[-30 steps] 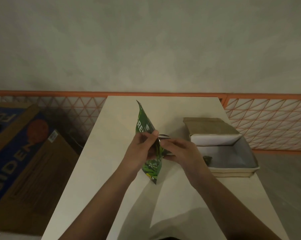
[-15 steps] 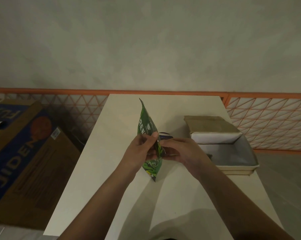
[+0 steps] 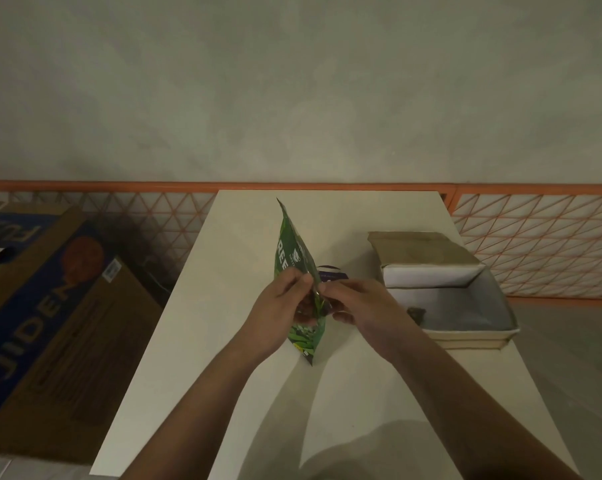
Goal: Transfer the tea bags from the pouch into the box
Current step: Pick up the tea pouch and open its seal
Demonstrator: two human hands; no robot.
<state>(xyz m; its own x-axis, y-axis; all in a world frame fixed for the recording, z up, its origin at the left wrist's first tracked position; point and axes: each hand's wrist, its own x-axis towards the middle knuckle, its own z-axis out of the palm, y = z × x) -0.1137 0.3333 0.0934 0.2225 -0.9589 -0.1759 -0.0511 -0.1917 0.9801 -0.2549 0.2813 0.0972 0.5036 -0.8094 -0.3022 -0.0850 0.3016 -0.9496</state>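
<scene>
A green tea pouch (image 3: 290, 244) stands edge-on over the middle of the pale table (image 3: 244, 237). My left hand (image 3: 282, 306) pinches its left face near the top edge. My right hand (image 3: 358, 303) pinches the right face, fingertips meeting the left hand's at the pouch's opening. To the right lies an open shallow box (image 3: 472, 336) with a white lining and its lid folded back. One small dark tea bag (image 3: 416, 312) sits on the box floor near its left wall. The pouch's contents are hidden.
A large brown and blue cardboard carton (image 3: 50, 327) stands on the floor left of the table. An orange lattice fence (image 3: 534, 244) runs behind the table along a grey wall. The near part of the table carries only my arms' shadows.
Both hands stay on the pouch with almost no shift. The view has tilted slightly, and the tea bag in the box shows again beside my right hand.
</scene>
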